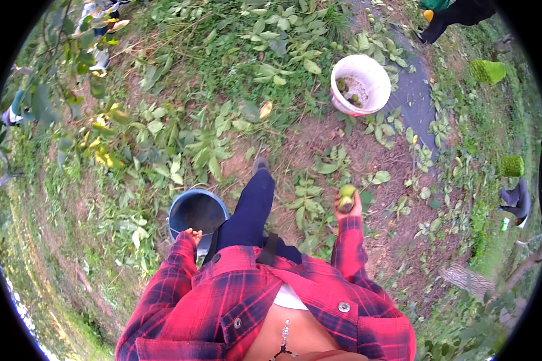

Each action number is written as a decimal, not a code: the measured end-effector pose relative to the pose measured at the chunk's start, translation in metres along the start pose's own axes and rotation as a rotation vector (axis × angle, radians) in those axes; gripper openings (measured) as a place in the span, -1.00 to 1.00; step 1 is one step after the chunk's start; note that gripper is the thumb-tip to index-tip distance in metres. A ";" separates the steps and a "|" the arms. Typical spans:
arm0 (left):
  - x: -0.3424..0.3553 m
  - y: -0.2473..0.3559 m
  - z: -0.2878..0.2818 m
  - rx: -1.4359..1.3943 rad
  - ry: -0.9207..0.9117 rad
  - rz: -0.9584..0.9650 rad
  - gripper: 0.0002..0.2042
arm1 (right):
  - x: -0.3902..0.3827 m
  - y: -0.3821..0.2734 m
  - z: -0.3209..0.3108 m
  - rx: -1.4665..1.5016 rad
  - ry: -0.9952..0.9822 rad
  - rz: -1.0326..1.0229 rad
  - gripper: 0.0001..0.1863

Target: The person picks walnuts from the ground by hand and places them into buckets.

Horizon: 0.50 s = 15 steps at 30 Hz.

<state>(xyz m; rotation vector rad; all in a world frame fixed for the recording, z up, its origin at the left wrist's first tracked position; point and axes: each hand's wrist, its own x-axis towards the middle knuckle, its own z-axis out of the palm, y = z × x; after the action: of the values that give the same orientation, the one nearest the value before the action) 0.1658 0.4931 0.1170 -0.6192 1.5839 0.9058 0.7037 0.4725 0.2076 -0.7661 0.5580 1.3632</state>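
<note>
Down at my left side, my left hand (193, 233) has its fingers curled on the handle of a blue bucket (186, 201), which hangs beside my leg with a dark inside. My right hand (350, 209) grips green round fruit (347, 198), partly darkened at the lower part; whether it is one piece or more I cannot tell. Farther forward and to the right, a white bucket (376, 87) with a red band stands on the ground, holding several green fruits (343, 86) and some debris.
Leafy plants and dirt cover the ground, with a dark strip of sheeting (424, 120) at right. A log (467, 280) lies at lower right. People (515, 198) work at both edges and top right (445, 21). Bright green objects (512, 166) stand at right. Branches (48, 96) hang at upper left.
</note>
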 end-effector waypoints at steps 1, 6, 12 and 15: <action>0.004 0.003 0.015 -0.016 0.060 -0.014 -0.84 | 0.021 -0.018 0.035 0.011 0.042 -0.096 -0.59; 0.017 0.021 0.087 0.004 0.205 -0.008 -0.88 | 0.111 -0.112 0.178 0.156 0.104 -0.411 -0.39; 0.007 0.047 0.162 0.009 0.173 -0.171 -0.85 | 0.147 -0.108 0.123 -0.269 0.228 -0.246 -0.37; -0.004 0.064 0.199 0.095 0.207 -0.109 -0.86 | 0.131 -0.074 0.086 -0.484 0.477 -0.102 -0.53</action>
<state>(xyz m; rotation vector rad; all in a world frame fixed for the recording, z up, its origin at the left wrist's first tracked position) 0.2288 0.6923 0.1251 -0.7429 1.7490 0.6985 0.7890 0.6203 0.1770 -1.5174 0.5507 1.2336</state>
